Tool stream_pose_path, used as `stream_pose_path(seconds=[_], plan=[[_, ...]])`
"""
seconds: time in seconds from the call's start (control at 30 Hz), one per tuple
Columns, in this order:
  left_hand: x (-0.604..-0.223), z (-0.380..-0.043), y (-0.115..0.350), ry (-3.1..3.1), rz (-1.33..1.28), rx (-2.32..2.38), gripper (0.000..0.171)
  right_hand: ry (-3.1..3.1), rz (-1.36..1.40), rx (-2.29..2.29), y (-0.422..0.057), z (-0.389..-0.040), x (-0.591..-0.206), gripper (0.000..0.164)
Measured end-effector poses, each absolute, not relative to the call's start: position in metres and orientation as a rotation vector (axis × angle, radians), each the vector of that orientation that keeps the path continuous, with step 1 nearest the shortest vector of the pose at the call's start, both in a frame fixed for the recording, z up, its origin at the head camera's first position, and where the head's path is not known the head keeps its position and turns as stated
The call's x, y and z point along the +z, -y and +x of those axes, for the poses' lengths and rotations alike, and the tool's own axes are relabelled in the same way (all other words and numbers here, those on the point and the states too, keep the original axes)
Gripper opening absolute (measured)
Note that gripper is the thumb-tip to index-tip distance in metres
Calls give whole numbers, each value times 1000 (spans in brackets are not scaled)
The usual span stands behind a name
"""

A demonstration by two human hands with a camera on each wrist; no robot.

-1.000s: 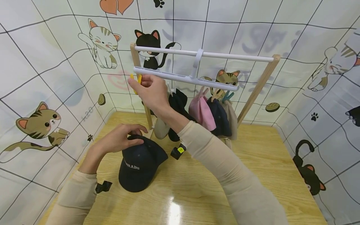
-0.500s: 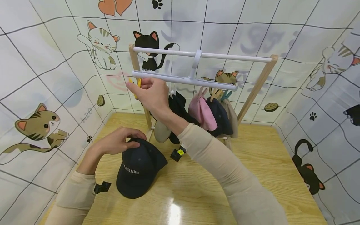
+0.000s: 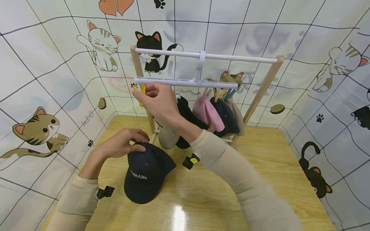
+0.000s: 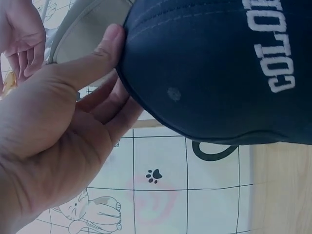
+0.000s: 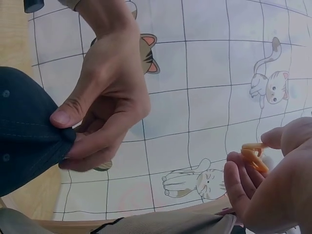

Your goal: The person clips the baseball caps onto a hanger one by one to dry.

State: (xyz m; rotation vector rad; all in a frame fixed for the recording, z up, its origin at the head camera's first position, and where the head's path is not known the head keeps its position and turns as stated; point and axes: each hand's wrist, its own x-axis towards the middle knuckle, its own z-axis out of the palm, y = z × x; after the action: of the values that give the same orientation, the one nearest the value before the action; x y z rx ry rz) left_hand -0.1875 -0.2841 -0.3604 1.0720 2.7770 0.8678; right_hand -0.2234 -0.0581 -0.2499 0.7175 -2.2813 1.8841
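My left hand (image 3: 124,144) pinches the edge of a navy baseball cap (image 3: 144,173) between thumb and fingers. White lettering on the cap faces outward and its brim points down. My right hand (image 3: 162,101) pinches a yellow clothespin (image 3: 141,96) just under the left end of a pale lavender hanger (image 3: 173,82). In the right wrist view the clothespin (image 5: 254,157) shows orange between thumb and fingers. Several other caps hang below the hanger from clothespins, among them a pink cap (image 3: 208,115), a dark navy one (image 3: 225,115) and a beige one (image 3: 235,112). My right forearm partly hides the caps at left.
A wooden stand with a white rod (image 3: 231,57) carries the hanger by its hook. Its wooden posts (image 3: 263,89) rise at either side. All stands on a wood-grain table (image 3: 260,170). A cat-print wall covering (image 3: 332,96) encloses the back and sides.
The hanger's left end has sunk, so it hangs more level. My right hand has come slightly lower with the clothespin. The navy baseball cap has dipped a little, still in my left hand.
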Motion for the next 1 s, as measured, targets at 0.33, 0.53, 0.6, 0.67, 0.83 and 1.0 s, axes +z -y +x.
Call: stream_pose_path(seconds=[0.33,0.53,0.6,0.67,0.83,1.0], plan=[[-361,-188,284,-2674,1022,1037,18,2327,861,1856,37,-220,-245,22],[-360,-187,284,-2588,1016,1125,16,2341,899,1886,32,-220,-247,22],[-359,-186,284,-2547,1031,1166,15,2335,904,1913,30,-219,-247,22],[-358,-185,284,-2511,1058,1209,15,2341,900,1927,29,-219,-247,21],[-353,-184,281,-2475,1130,1335,16,2348,909,1963,25,-218,-247,19],[-344,-185,276,-2454,1151,1459,20,2341,929,1975,22,-220,-249,16]])
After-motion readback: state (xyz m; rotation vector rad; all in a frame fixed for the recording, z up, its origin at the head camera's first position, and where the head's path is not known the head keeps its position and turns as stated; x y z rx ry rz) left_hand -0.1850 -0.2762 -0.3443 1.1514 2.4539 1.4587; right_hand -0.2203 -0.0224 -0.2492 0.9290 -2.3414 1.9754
